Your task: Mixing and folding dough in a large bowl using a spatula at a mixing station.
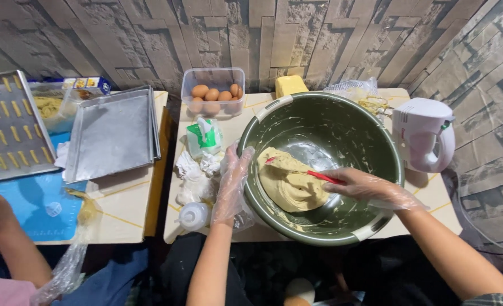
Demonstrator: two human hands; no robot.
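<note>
Large dark green mixing bowl (376,144), white handles, on a pale table (433,195); inner wall smeared with batter.

Mound of yellow-beige dough (288,184) lying in the bowl bottom, left of centre.

Right hand (365,187), in a clear plastic glove, inside the bowl; fingers clenched around the red handle of a spatula (319,177), its far end resting on the dough.

Left hand (233,181), in a clear plastic glove, laid against the bowl's left rim; fingers extended and loose, gripping nothing.

Behind the bowl: clear plastic tub of brown eggs (213,93); yellow block of butter (290,85); crumpled clear bag (353,89).

Right of the bowl: white electric hand mixer (424,133), lying on the table.

Left of the bowl: green-and-white packet (203,137); crumpled white wrappers (195,175); small clear squeeze bottle (195,215).

Second table to the left: stack of bare metal baking trays (112,133); further tray (7,127) carrying rows of small yellow piped pieces; blue mat (30,209).

Lower left corner: another person's arm (7,232), beside a drooping clear piping bag (73,249).
</note>
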